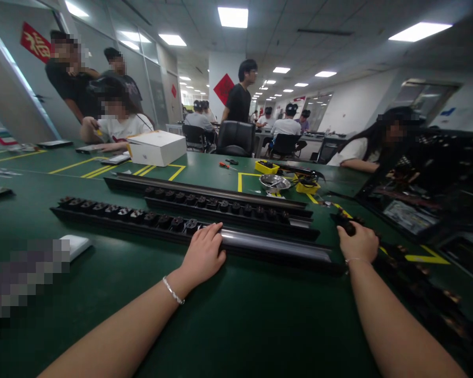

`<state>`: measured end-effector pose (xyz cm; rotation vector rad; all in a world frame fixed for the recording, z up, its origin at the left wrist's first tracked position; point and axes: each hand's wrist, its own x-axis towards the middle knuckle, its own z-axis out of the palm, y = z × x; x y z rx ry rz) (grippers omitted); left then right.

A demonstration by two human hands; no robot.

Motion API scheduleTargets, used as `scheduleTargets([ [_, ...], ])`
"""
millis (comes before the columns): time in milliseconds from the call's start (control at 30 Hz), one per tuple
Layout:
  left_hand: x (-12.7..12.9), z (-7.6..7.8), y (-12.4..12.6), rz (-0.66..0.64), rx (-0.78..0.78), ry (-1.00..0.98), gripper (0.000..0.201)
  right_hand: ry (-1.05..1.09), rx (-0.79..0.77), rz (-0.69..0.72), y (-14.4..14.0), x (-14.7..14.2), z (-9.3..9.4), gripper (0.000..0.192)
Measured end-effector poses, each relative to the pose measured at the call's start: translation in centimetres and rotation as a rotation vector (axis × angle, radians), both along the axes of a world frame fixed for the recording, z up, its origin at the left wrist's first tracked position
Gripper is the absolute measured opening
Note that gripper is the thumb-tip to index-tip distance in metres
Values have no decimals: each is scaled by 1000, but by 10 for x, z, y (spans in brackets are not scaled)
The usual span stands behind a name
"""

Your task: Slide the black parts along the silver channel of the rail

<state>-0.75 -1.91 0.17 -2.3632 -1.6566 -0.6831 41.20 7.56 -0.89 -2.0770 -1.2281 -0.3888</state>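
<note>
A long black metal channel [276, 244] lies across the green table, its left part filled with a row of black socket modules [136, 215] and its right part bare. My left hand [205, 249] grips this channel just right of the last module, fingers over the top and thumb toward the near side. Off the channel's right end, my right hand [359, 242] is closed around a black socket module [346, 226], partly hidden by the fingers. More black modules [421, 278] lie blurred in a row to the right of that hand.
Behind lie a second channel with modules [224, 206] and another long black strip [205, 190]. Farther back are a metal bowl [275, 182], yellow bins [267, 167], a red-handled screwdriver [225, 165] and a white box [157, 147]. People sit across and at right, near a dark frame [429, 184].
</note>
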Motion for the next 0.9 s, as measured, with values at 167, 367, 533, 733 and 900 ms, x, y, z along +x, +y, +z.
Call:
scheduleTargets([
  [167, 1, 3, -2, 25, -50, 7, 16, -61, -130, 10, 31, 0, 6, 47],
  [367, 5, 2, -1, 55, -61, 11, 16, -15, -159, 158, 69, 7, 2, 34],
  [533, 4, 1, 3, 55, -56, 12, 16, -34, -98, 186, 73, 9, -2, 32],
  [733, 7, -1, 8, 31, -40, 34, 19, -10, 157, 193, 50, 10, 20, 41],
  [900, 11, -5, 12, 8, -24, 22, 20, 44, 272, 120, 32, -20, 65, 41],
])
